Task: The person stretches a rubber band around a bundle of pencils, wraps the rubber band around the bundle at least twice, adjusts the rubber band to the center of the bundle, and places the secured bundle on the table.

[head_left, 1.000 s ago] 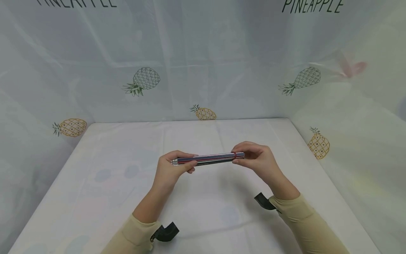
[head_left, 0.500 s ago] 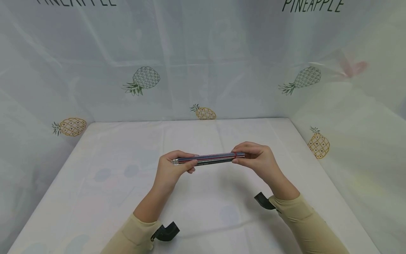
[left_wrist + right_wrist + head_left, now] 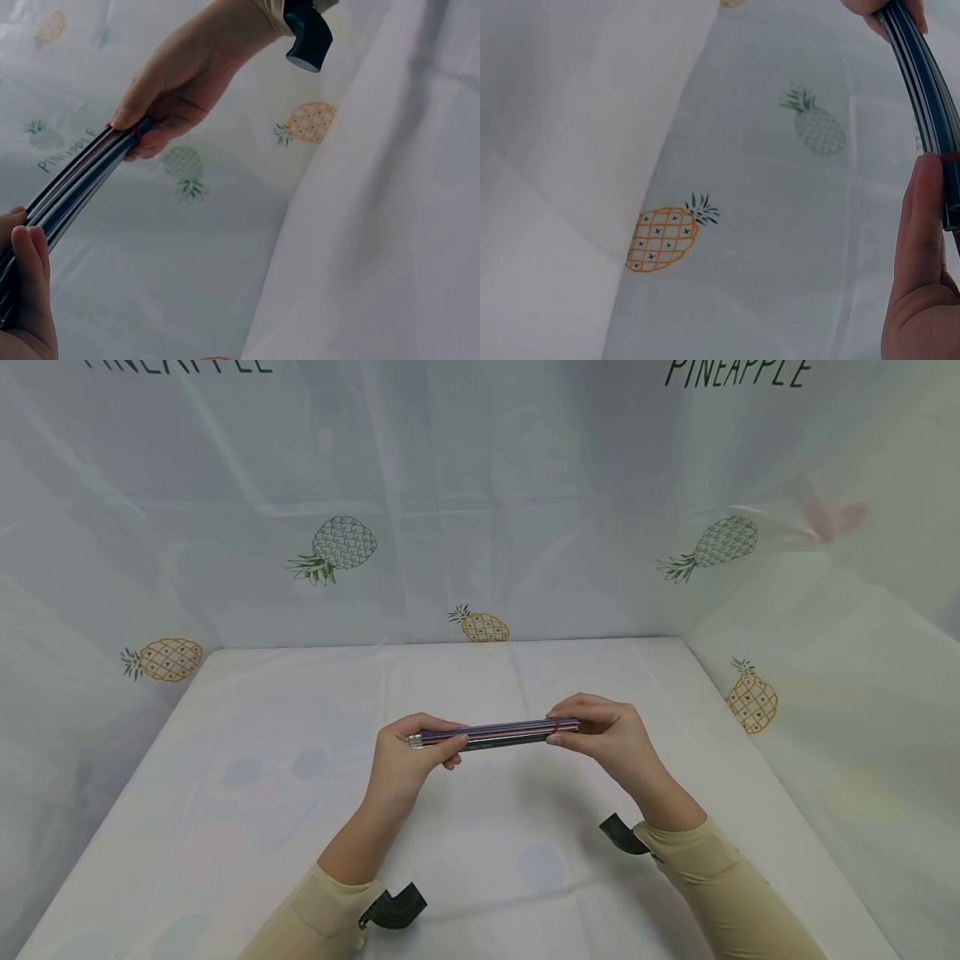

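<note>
A bundle of long, thin striped pencils [image 3: 506, 735] is held level above the table, dark, silver and reddish along its length. Near its right end a red band [image 3: 557, 726] goes round it. My left hand [image 3: 401, 758] grips the left end, thumb on the near side, with silvery tips sticking out past the fingers. At the banded end, my right hand [image 3: 613, 737] pinches the bundle between thumb and fingers. The left wrist view shows the pencils [image 3: 82, 176] stretched between both hands. In the right wrist view the bundle [image 3: 922, 75] is partly cut off by the frame edge.
A white cloth covers the table [image 3: 300, 843]. Behind it and at both sides hang pale curtains [image 3: 480, 460] printed with pineapples. Dark curved pieces [image 3: 393, 907] stick out from both sleeve cuffs.
</note>
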{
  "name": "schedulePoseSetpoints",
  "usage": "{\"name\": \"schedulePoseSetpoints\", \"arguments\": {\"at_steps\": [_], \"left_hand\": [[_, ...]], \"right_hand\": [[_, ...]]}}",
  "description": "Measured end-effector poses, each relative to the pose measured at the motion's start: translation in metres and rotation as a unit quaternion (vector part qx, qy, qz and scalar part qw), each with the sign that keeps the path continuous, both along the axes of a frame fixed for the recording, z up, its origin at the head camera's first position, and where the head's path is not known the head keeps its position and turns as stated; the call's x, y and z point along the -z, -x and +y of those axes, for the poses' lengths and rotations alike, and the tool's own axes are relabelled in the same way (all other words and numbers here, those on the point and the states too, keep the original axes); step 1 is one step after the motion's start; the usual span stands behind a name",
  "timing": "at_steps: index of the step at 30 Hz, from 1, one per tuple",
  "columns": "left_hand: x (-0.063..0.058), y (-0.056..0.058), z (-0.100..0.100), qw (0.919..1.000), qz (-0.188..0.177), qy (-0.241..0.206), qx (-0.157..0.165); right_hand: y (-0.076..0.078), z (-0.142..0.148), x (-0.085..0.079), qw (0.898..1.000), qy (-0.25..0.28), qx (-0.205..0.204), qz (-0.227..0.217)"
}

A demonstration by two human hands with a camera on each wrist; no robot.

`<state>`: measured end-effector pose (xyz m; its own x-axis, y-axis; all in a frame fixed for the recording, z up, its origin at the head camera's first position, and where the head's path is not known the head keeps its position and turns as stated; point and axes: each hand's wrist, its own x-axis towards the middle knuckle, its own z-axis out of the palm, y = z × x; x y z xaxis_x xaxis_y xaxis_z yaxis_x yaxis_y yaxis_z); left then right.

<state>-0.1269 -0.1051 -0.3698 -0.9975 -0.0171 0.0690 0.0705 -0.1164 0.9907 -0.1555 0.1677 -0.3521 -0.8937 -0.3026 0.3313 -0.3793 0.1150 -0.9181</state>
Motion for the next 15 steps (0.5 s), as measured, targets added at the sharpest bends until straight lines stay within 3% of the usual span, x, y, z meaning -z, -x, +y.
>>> {"name": "schedulePoseSetpoints", "arguments": {"at_steps": [7,15], "left_hand": [[-0.002,-0.003,0.011,0.9992,0.032,0.010,0.023],[0.003,0.001,0.008,0.9997,0.005,0.017,0.020]], "right_hand": [[-0.004,-0.014,0.004,0.999,-0.037,-0.022,0.003],[-0.007,-0.015,0.003,0.998,-0.058,-0.009,0.018]]}}
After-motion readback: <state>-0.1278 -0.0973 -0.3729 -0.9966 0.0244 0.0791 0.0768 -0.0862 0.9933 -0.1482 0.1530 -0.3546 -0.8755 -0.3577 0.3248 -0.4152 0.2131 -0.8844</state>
